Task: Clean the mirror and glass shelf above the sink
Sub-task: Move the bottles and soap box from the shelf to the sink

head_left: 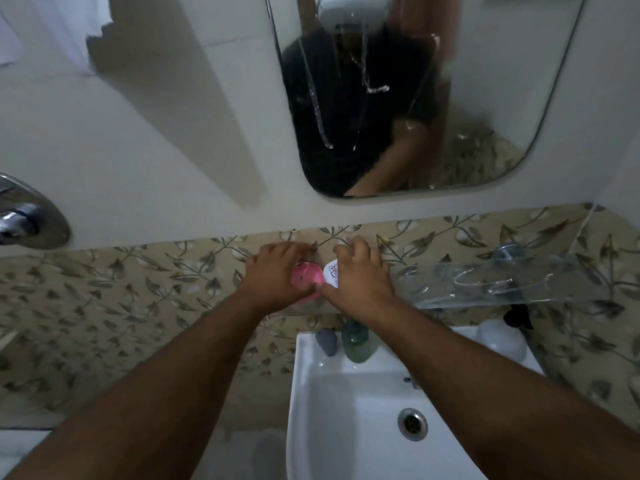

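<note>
The mirror (485,98) hangs on the white wall, with wet streaks running down its glass and a person in a dark shirt reflected in it. Below it the glass shelf (502,285) sticks out from the leaf-patterned tiles, marked with white smears. At the shelf's left end my left hand (277,271) grips a pink container (306,277). Right beside it my right hand (360,275) closes on a white container (331,270) with dark red print. The two hands touch at the thumbs.
A white sink (346,410) with a metal drain (412,423) lies below my arms. On its rim stand a grey stone-like object (326,341), a green bottle (356,344) and a white spray bottle (502,337). A chrome fitting (27,216) protrudes at the left.
</note>
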